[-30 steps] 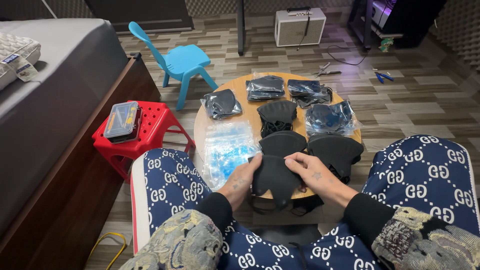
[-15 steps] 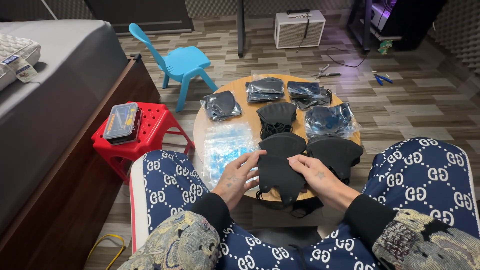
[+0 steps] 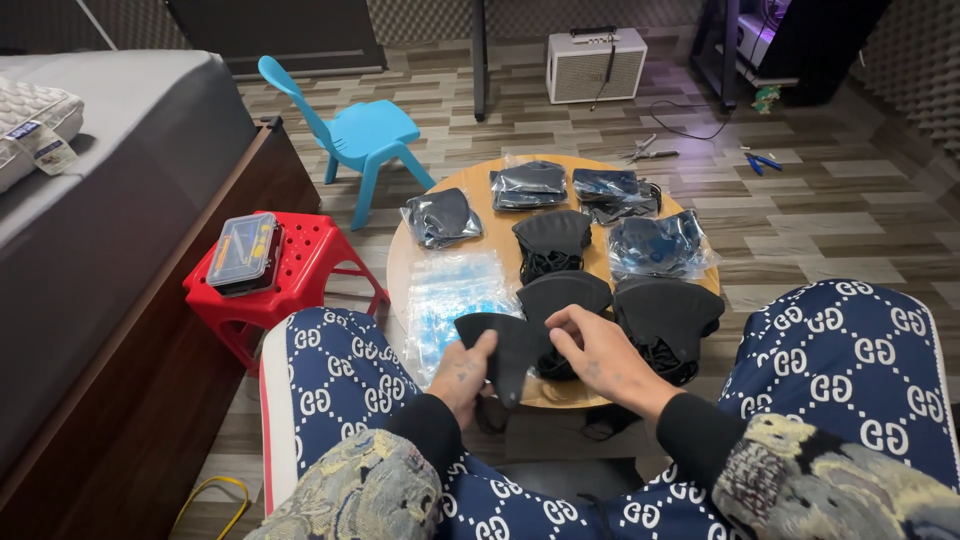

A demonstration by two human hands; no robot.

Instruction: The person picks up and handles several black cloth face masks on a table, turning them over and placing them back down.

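My left hand point(image 3: 463, 372) and my right hand point(image 3: 597, 352) both grip one black cloth face mask point(image 3: 503, 343), lifted just above the near edge of the round wooden table point(image 3: 478, 188). Under it lies a stack of black masks point(image 3: 562, 297). Two more stacks point(image 3: 551, 240) point(image 3: 668, 317) sit behind and to the right. A pile of clear plastic bags point(image 3: 458, 298) lies left of my hands. Several bagged masks point(image 3: 441, 216) point(image 3: 528, 185) point(image 3: 611, 188) point(image 3: 660, 245) line the far side.
A red plastic stool point(image 3: 298, 275) with a small clear case point(image 3: 242, 250) stands to the left, next to a dark bed frame point(image 3: 150, 330). A blue child's chair point(image 3: 355, 135) and a white box point(image 3: 596, 64) stand beyond the table. My patterned knees flank it.
The mask that lay flat under both hands on the stack has been picked up, folded narrower and shifted left between my fingers.
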